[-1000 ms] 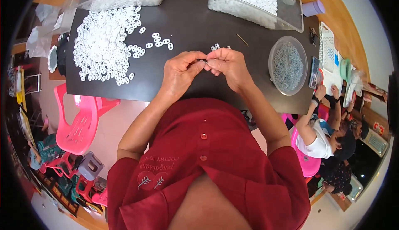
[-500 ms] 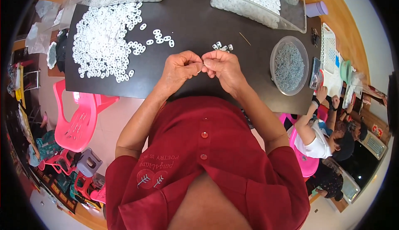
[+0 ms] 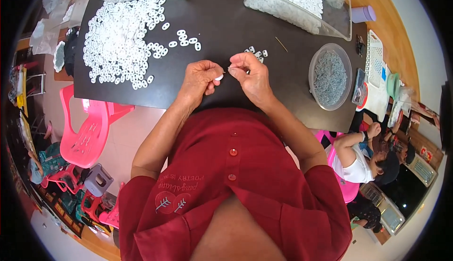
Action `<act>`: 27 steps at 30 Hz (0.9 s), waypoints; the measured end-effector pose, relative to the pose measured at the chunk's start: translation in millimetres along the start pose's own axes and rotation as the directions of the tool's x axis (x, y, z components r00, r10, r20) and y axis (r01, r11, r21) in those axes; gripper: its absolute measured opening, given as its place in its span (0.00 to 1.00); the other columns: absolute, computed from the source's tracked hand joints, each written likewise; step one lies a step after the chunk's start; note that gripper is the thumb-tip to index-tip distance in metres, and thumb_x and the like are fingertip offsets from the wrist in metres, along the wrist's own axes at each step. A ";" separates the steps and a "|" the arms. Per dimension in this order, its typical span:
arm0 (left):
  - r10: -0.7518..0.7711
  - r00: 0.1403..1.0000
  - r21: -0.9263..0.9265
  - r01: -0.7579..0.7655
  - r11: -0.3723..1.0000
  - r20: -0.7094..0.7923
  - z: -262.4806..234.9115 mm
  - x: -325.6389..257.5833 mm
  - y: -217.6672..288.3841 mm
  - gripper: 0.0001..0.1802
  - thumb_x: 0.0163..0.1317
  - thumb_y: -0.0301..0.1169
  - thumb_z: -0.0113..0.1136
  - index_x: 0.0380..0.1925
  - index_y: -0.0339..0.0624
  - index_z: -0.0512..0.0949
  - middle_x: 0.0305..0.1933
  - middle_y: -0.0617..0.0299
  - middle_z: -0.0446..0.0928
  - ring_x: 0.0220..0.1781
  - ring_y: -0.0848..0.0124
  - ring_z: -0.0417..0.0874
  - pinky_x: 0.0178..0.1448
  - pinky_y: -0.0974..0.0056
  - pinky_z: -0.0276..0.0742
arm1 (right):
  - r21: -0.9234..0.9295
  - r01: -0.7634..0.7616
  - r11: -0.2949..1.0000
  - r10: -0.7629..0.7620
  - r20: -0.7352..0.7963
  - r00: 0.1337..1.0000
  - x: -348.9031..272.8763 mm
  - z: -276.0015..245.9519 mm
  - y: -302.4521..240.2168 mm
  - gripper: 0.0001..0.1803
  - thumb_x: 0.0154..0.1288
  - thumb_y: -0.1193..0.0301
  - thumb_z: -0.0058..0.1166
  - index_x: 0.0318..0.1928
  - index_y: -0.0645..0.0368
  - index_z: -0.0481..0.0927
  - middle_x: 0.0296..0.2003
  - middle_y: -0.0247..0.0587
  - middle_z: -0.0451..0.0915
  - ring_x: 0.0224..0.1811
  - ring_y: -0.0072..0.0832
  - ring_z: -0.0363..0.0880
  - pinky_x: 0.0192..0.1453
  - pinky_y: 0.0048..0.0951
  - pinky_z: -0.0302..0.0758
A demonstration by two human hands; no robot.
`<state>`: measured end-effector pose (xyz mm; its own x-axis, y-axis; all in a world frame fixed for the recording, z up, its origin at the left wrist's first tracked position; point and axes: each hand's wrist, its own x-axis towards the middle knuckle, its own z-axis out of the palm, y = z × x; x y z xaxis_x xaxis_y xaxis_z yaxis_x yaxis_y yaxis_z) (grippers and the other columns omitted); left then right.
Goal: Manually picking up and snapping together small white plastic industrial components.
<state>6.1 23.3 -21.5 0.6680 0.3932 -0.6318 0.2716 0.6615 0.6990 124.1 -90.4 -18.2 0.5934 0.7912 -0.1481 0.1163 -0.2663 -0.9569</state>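
Note:
My left hand (image 3: pixel 200 78) is closed in a pinch on a small white oval piece (image 3: pixel 219 77), its edge showing between thumb and fingers. A short gap away, my right hand (image 3: pixel 253 79) has thumb and forefinger pressed together; a tiny thing seems to be at the tips, too small to name. Just beyond the right hand lies a little cluster of white pieces (image 3: pixel 258 54). Several loose two-holed oval pieces (image 3: pixel 182 38) rest on the dark table farther left, beside a big heap (image 3: pixel 118 44) of the same kind.
Clear tubs (image 3: pixel 283 12) of white pieces stand at the back. A thin rod (image 3: pixel 281 44) lies right of centre. Small grey metal bits (image 3: pixel 330 79) fill a round clear bowl at right. A pink chair (image 3: pixel 85 140) stands left; a person in white (image 3: pixel 356 164) sits at right.
My hands have come apart from each other, the right one drawing slightly away. The white piece in my left fingers now shows. The person at right has moved their hands.

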 end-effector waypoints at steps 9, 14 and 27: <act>-0.007 1.000 -0.007 0.007 1.000 -0.027 -6.1 -2.7 -4.2 0.06 0.56 0.28 0.60 0.27 0.37 0.76 0.19 0.65 0.71 0.14 0.82 0.65 0.16 0.77 0.58 | -0.618 0.415 0.668 -0.488 0.057 0.871 15.1 -3.9 47.3 0.15 0.45 0.84 0.57 0.36 0.61 0.73 0.27 0.40 0.76 0.30 0.36 0.74 0.35 0.34 0.72; 0.039 0.999 0.011 -0.039 0.999 -0.031 -9.8 -4.5 -7.0 0.07 0.57 0.30 0.60 0.28 0.37 0.76 0.19 0.65 0.71 0.14 0.82 0.65 0.16 0.78 0.58 | -0.608 0.411 0.680 -0.479 0.056 0.876 15.0 -10.5 42.1 0.15 0.44 0.84 0.57 0.36 0.61 0.74 0.26 0.39 0.76 0.31 0.36 0.73 0.35 0.35 0.71; 0.063 0.998 -0.016 -0.063 0.998 -0.019 3.5 -8.7 -3.4 0.08 0.59 0.32 0.60 0.28 0.38 0.76 0.19 0.66 0.71 0.15 0.83 0.66 0.17 0.78 0.58 | -0.240 0.388 0.890 -0.400 0.000 0.916 -5.6 7.4 4.2 0.06 0.49 0.80 0.60 0.31 0.62 0.79 0.26 0.36 0.76 0.29 0.27 0.73 0.34 0.26 0.69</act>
<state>1.7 15.4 -17.2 0.6708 0.4459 -0.5926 0.2178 0.6454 0.7322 115.4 -91.8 -23.3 0.4976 0.8315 0.2471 0.5247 -0.0617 -0.8490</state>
